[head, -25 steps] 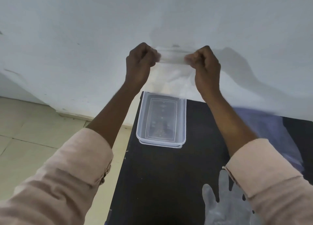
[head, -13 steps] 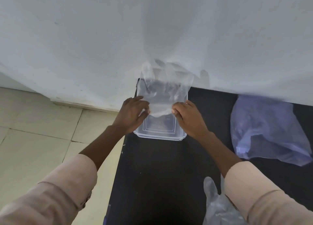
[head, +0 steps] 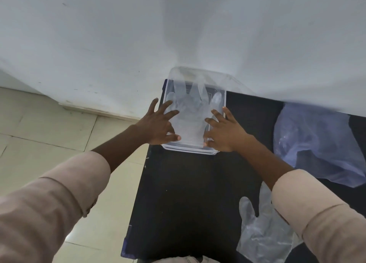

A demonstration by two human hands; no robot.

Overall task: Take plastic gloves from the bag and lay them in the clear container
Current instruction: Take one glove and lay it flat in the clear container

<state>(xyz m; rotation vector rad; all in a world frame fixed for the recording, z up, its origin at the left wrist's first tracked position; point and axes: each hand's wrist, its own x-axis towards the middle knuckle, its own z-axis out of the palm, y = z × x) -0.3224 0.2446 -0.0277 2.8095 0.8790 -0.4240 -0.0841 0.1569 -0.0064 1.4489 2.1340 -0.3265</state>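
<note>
Both hands, left hand (head: 158, 124) and right hand (head: 223, 132), grip spread flat, press a thin translucent plastic glove (head: 191, 112) inside the clear rectangular plastic container (head: 186, 150) on the black desk (head: 188, 193); the light film may cling to lifting fingers and pull out.

plain indoor room: white wall (head: 99, 34), tiled floor (head: 39, 140), black table (head: 188, 193).

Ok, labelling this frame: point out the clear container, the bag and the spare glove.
clear container (head: 188, 150), head view, near rim.
bag (head: 316, 141), head view, middle of the plastic.
spare glove (head: 263, 237), head view, palm.
</note>
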